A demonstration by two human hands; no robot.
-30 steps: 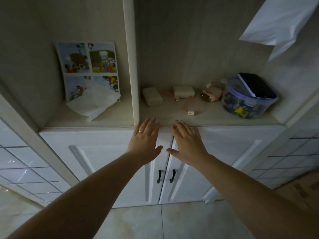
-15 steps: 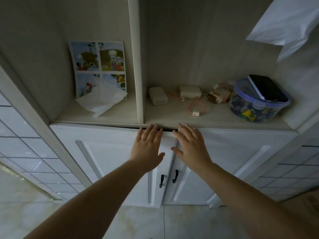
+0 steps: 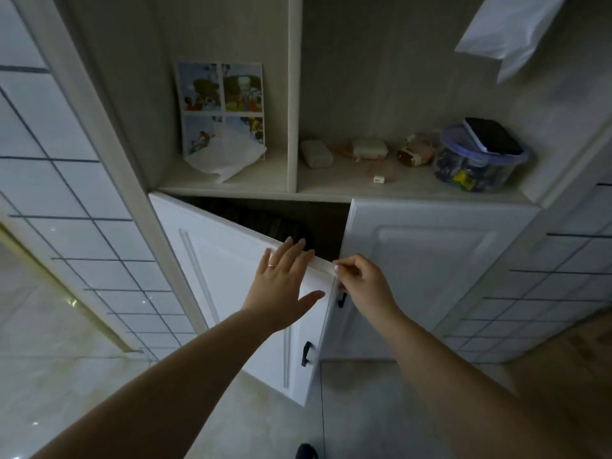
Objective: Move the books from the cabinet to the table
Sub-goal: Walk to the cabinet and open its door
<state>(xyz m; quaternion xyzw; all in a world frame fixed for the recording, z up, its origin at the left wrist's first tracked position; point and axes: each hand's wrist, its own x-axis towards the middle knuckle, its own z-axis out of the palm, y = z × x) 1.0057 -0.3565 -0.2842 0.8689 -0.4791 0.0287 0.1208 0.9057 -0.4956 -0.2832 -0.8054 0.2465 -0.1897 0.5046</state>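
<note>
The white cabinet's left door [image 3: 231,286] stands partly swung out, showing a dark gap with several upright book spines [image 3: 275,225] behind it. My left hand [image 3: 284,283] lies flat on the door's top edge, fingers hooked over it. My right hand [image 3: 361,283] pinches the door's top right corner. The right door [image 3: 430,260] stays closed. On the open shelf above, a picture book [image 3: 222,104] with cartoon panels leans against the back wall.
A crumpled white tissue [image 3: 228,160] lies before the picture book. The right shelf holds small beige cases [image 3: 316,154], an orange cable [image 3: 381,170] and a lidded plastic tub [image 3: 477,164] with a dark phone on top. Tiled walls flank the cabinet.
Both hands went from resting flat at the top of the closed doors to gripping the left door's top edge. That door has swung outward, and the view has shifted right and closer.
</note>
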